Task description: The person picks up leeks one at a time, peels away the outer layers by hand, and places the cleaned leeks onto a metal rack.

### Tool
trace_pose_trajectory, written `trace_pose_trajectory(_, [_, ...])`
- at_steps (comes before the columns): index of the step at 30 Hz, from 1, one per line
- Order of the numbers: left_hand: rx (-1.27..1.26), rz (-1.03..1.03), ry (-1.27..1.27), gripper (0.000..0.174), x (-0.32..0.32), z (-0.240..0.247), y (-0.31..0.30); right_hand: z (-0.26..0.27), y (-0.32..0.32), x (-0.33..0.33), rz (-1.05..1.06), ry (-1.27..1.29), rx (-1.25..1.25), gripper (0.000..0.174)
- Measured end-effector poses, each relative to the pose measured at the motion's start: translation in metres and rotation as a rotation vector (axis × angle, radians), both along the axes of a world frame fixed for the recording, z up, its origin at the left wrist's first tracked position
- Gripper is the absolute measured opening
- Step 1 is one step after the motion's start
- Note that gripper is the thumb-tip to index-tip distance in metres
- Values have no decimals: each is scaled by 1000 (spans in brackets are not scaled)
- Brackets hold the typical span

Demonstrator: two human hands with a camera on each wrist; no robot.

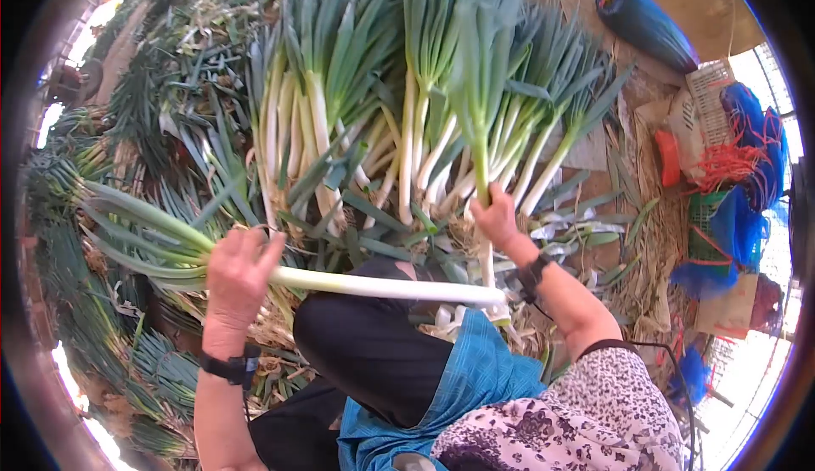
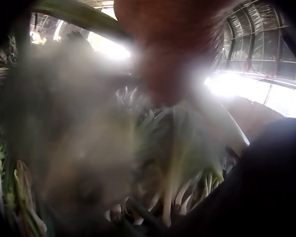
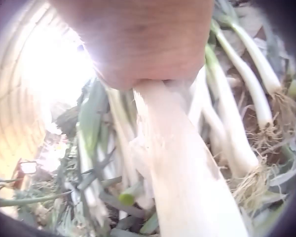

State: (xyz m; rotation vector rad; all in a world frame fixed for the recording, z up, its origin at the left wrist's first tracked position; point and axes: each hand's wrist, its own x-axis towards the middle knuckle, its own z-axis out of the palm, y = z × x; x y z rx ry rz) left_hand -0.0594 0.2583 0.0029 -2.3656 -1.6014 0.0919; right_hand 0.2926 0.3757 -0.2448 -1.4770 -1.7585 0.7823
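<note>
Small dark marks, possibly lettering, show on the pale cardboard at the right of the head view, too small to read. No other text, label, brand, number or sign is readable.

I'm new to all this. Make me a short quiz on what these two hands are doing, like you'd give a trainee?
1. What does the left hand grip?
A) a knife
B) a long green onion
C) a net bag
2. True or false: the right hand holds a second green onion.
3. Fill in: the left hand's onion has its leaves toward the person's ____ side.

Key: 1 B; 2 true; 3 left.
</note>
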Motion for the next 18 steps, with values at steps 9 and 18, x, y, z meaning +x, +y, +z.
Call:
trace_pose_trajectory(9, [2, -103, 267, 50, 70, 27, -25, 164, -48, -58, 940, 442, -678, 15])
trace_pose_trajectory(18, [117, 32, 216, 25, 55, 52, -90, 205, -109, -77, 1257, 190, -296, 90])
